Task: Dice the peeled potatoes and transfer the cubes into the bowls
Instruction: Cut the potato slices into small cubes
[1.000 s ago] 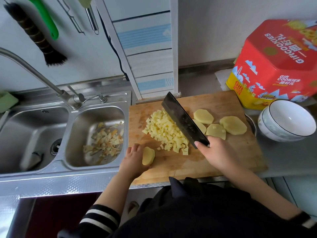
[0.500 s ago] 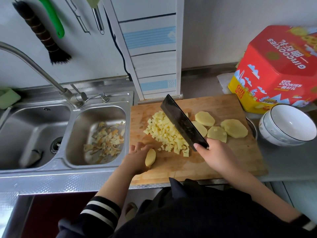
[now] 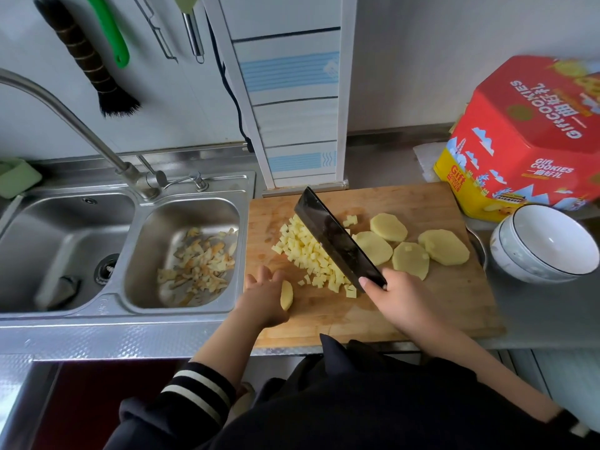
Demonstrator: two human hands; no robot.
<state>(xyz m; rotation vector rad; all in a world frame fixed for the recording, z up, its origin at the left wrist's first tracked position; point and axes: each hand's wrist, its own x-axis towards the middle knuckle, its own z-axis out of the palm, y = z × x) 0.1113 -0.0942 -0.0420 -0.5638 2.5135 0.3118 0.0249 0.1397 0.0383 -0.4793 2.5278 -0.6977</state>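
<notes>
On the wooden cutting board (image 3: 422, 203) lies a heap of potato cubes (image 3: 308, 254). My right hand (image 3: 399, 297) grips the handle of a dark cleaver (image 3: 337, 241), whose blade stands on edge against the right side of the heap. Several flat potato slices (image 3: 444, 246) lie right of the blade. My left hand (image 3: 263, 297) holds a small potato piece (image 3: 286, 294) upright at the board's near left. Stacked white bowls (image 3: 545, 243) stand just off the board's right edge.
A double steel sink (image 3: 97, 306) sits left of the board, with potato peelings (image 3: 198, 261) in its right basin and a tap (image 3: 65, 115) above. A red and yellow cookie tin (image 3: 526, 134) stands behind the bowls. Utensils hang on the wall.
My left hand has turned the potato piece from flat to standing on edge and shifted slightly toward the cubes. The cleaver has stayed against the heap.
</notes>
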